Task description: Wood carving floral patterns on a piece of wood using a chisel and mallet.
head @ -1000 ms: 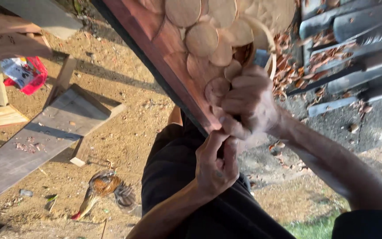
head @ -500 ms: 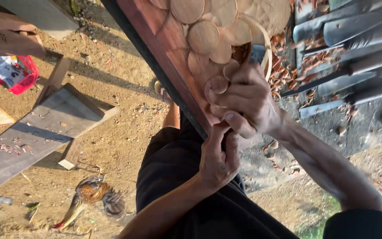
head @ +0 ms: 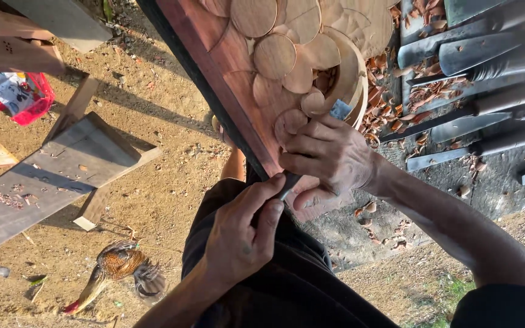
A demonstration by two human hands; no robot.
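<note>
Beyond my hands, the dark surface carries the reddish wood panel, its carved discs pale against the redder border. Past my right hand, a row of long dark chisels lies side by side on that surface, with curled wood shavings scattered between them and the panel. More shavings lie under my right wrist. To the left of my hands is bare dirt ground. On it rest grey planks, a red bag and, near my left forearm, a brown hen.
</note>
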